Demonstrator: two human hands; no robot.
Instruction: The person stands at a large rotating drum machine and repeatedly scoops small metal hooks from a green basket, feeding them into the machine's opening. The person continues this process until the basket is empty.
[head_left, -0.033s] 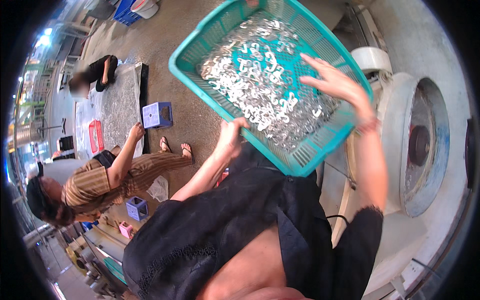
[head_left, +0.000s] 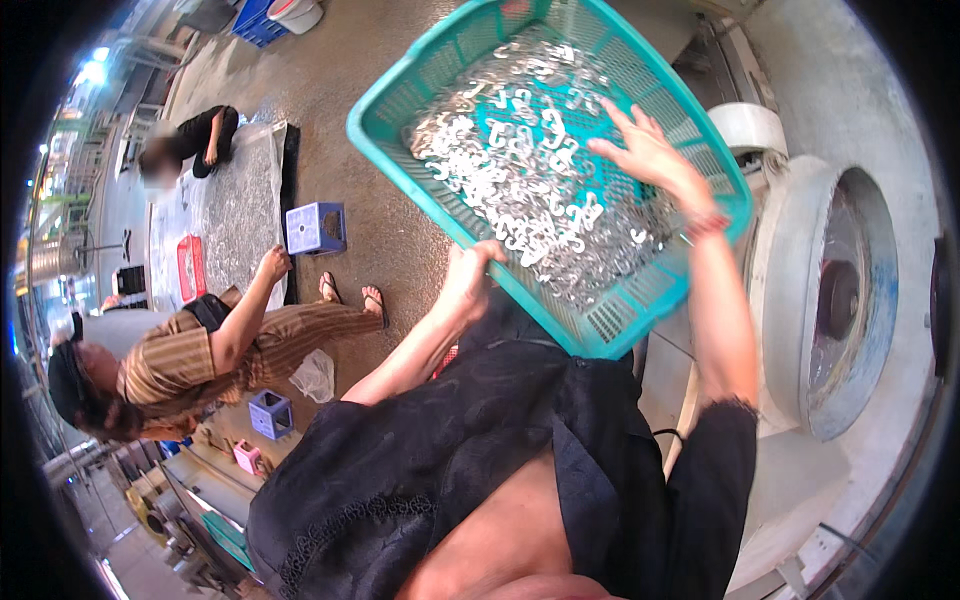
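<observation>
A green plastic basket (head_left: 598,343) with slotted walls is held tilted in front of me. Many small, shiny, curved metal pieces (head_left: 520,215), some shaped like hooks, lie over its bottom, thickest along the left side. My left hand (head_left: 472,278) is closed around the basket's near left rim, thumb over the edge. Inside the basket, on the right, my right hand (head_left: 655,155) hovers over or touches the pieces with its fingers spread; it grips nothing. A red band circles that wrist.
On my right stands a large round metal drum (head_left: 800,300) with an open mouth. To the left, a person in striped clothes (head_left: 180,350) stands by a purple stool (head_left: 316,228); another person sits farther off beside a pale sheet (head_left: 245,190) holding a red basket (head_left: 190,267).
The basket sits slightly farther right in view. My right hand has shifted a little left over the pieces, its fingers more spread. My left hand keeps its grip on the rim.
</observation>
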